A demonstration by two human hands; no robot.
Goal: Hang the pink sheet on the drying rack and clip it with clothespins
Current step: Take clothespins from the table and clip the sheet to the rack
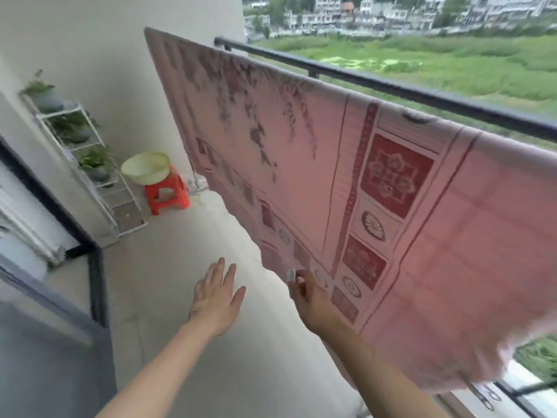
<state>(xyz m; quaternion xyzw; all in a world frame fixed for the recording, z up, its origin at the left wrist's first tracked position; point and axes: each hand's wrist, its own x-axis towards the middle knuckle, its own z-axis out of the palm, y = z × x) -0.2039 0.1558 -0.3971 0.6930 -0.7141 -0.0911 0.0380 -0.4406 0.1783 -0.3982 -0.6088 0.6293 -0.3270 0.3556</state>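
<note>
Low, right hand (313,300) pinches clothespin (291,276), sheet (346,191) edge

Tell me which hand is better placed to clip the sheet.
Probably right: the right hand pinches a small pale clothespin beside the pink sheet; the left hand is open, empty, apart from it.

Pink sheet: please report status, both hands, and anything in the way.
Left hand open, empty. Right hand pinches a small pale clothespin near the pink sheet's lower edge. Sheet hangs spread, no clip seen on it. Nothing in the way.
</note>
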